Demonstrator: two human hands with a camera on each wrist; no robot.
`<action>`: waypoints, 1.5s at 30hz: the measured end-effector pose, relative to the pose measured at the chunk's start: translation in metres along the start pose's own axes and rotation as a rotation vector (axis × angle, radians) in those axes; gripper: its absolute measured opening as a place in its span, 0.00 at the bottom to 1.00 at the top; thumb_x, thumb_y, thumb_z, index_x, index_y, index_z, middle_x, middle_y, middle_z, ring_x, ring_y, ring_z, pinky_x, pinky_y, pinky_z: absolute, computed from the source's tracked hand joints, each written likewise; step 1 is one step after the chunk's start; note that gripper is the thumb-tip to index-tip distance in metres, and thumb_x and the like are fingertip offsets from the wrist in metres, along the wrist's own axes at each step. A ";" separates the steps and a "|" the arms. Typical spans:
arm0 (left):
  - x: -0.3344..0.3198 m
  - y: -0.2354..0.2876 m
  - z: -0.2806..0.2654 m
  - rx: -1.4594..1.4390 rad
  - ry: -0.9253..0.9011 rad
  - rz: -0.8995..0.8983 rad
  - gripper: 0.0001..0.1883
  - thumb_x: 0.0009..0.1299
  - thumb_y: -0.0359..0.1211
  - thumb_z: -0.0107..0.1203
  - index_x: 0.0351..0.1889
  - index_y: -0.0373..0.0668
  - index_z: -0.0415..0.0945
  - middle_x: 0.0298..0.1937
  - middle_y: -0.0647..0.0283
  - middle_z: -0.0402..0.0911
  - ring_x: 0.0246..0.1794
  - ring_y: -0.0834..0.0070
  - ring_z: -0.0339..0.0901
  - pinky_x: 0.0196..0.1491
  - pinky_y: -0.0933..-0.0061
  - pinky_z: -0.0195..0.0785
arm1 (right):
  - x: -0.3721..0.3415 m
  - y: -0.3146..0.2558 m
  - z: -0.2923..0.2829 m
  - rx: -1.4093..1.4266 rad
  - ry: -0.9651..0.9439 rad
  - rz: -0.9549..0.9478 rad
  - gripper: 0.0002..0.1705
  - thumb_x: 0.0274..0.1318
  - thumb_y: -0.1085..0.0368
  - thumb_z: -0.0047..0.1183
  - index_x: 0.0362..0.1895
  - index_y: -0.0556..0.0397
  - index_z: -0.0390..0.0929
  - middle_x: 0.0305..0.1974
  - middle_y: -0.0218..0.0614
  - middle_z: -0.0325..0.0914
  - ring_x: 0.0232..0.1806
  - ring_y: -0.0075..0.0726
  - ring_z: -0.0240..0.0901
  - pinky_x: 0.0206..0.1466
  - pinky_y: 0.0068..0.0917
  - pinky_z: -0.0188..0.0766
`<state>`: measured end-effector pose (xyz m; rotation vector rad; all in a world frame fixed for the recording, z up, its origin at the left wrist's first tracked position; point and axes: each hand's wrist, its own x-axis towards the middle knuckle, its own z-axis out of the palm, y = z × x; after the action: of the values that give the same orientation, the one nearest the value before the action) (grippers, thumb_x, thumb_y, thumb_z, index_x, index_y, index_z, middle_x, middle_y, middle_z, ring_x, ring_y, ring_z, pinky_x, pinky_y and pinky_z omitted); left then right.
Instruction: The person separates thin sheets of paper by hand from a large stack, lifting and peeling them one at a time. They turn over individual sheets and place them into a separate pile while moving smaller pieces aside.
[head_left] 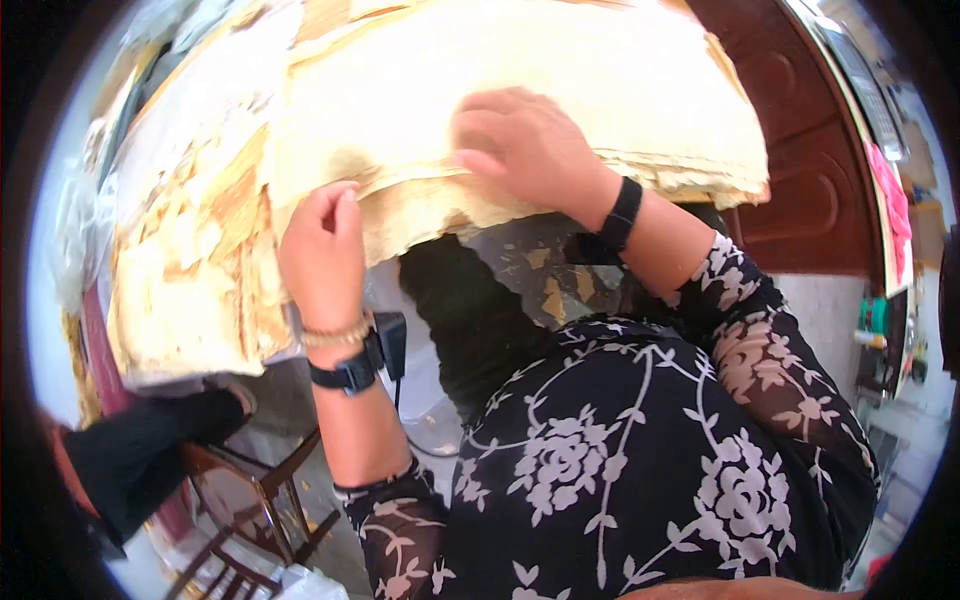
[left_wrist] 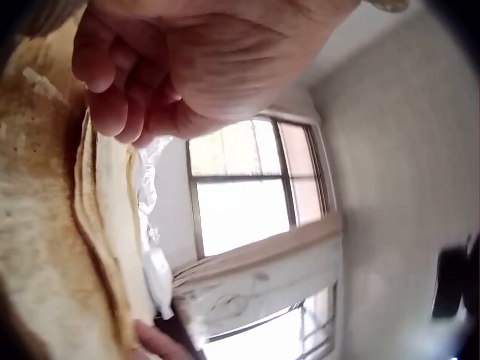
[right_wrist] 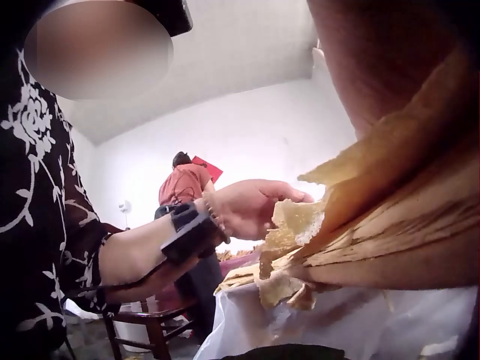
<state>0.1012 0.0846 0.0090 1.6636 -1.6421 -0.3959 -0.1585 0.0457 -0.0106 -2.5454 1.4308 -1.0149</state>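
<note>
A broad stack of thin, pale-yellow sheets (head_left: 640,90) with ragged, layered edges lies in front of me. My left hand (head_left: 325,245) is at the near edge of the stack, its fingers curled and the thumb and forefinger pinching the edge of a top sheet. In the left wrist view the curled fingers (left_wrist: 112,112) are right at the layered edge. The right wrist view shows a torn, lifted flap (right_wrist: 296,225) beside the left hand. My right hand (head_left: 530,140), slightly blurred, lies over the top sheet with fingers loosely bent and the thumb apart.
More torn, flaky sheets (head_left: 190,270) are piled to the left. A dark wooden chair (head_left: 265,480) stands at the lower left, near another person's dark-trousered leg (head_left: 150,450). A red-brown panelled wooden surface (head_left: 800,150) is at the right. Another person in a red shirt (right_wrist: 184,184) stands behind.
</note>
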 end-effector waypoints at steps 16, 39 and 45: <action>-0.018 0.210 0.180 -0.156 -0.427 0.977 0.11 0.67 0.29 0.62 0.47 0.41 0.80 0.43 0.54 0.85 0.44 0.53 0.82 0.48 0.57 0.75 | -0.205 0.062 -0.146 1.240 0.396 1.007 0.31 0.74 0.61 0.47 0.77 0.53 0.61 0.49 0.40 0.84 0.44 0.27 0.80 0.55 0.28 0.79; -0.008 0.264 0.249 0.134 -0.085 0.592 0.12 0.79 0.40 0.49 0.42 0.46 0.83 0.29 0.52 0.84 0.29 0.57 0.83 0.32 0.58 0.74 | -0.170 0.088 -0.183 -0.076 0.382 0.390 0.15 0.58 0.66 0.59 0.49 0.53 0.86 0.49 0.40 0.83 0.52 0.48 0.79 0.58 0.41 0.74; 0.005 0.220 0.188 -0.788 0.017 0.002 0.15 0.79 0.41 0.54 0.43 0.38 0.81 0.33 0.56 0.85 0.28 0.66 0.82 0.32 0.66 0.75 | -0.142 0.134 -0.148 -0.192 -0.040 0.384 0.11 0.59 0.61 0.56 0.39 0.53 0.87 0.45 0.42 0.85 0.50 0.49 0.81 0.55 0.43 0.76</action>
<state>-0.1847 0.0484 0.0363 1.0584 -1.2292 -0.8884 -0.3922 0.1179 -0.0146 -2.2519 1.9861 -0.7939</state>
